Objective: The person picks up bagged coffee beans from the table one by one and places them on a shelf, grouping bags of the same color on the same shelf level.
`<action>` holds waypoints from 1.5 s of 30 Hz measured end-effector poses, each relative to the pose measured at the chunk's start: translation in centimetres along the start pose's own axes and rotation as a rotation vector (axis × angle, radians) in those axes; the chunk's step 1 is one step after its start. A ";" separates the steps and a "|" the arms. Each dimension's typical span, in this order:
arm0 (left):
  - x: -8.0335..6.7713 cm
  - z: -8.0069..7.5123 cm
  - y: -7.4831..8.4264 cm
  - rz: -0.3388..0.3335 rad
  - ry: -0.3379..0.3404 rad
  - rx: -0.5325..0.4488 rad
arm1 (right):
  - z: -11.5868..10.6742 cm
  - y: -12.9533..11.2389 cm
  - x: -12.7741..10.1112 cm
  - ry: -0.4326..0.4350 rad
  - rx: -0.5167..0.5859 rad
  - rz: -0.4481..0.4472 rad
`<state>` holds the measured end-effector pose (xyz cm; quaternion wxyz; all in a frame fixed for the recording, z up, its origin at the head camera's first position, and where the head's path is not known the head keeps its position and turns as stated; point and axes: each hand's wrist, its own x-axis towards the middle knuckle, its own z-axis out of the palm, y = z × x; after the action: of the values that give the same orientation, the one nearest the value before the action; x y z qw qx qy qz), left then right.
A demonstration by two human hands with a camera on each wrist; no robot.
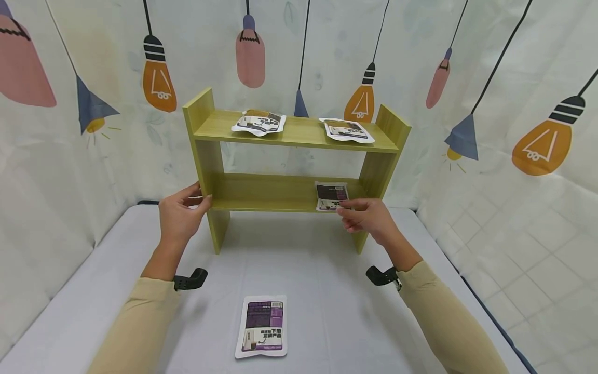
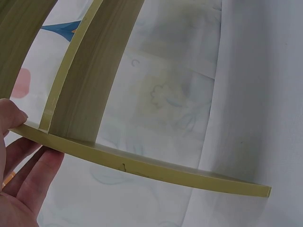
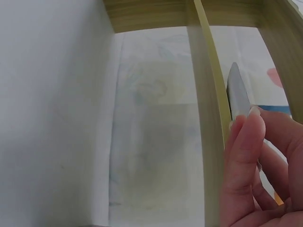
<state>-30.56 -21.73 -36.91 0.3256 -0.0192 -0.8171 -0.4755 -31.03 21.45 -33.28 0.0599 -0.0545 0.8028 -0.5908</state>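
A small wooden two-tier shelf (image 1: 266,192) stands on the white table. My left hand (image 1: 182,215) grips its left side panel (image 2: 142,165) at the lower board's height, thumb on one face and fingers on the other. On the right part of the lower board lies a white-edged pouch with a dark purple label (image 1: 330,192). My right hand (image 1: 366,218) pinches this pouch by its front right corner; the right wrist view shows it edge-on, close to the board, between thumb and fingers.
Two similar pouches lie on the upper board, one to the left (image 1: 259,123) and one to the right (image 1: 347,131). Another purple and white pouch (image 1: 261,327) lies flat on the table (image 1: 317,311) in front. A lamp-patterned curtain (image 1: 196,52) hangs behind the shelf.
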 end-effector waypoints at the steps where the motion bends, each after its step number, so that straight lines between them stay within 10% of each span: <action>1: 0.0 0.0 0.0 0.001 0.001 0.000 | 0.0 0.0 0.1 0.007 -0.007 0.004; 45: 0.0 -0.1 -0.3 0.054 0.021 0.002 | -0.2 -0.3 0.8 0.080 -0.095 -0.014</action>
<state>-30.56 -21.96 -37.10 0.3471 -0.0360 -0.8132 -0.4657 -31.89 21.47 -32.96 0.0209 -0.0394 0.8312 -0.5542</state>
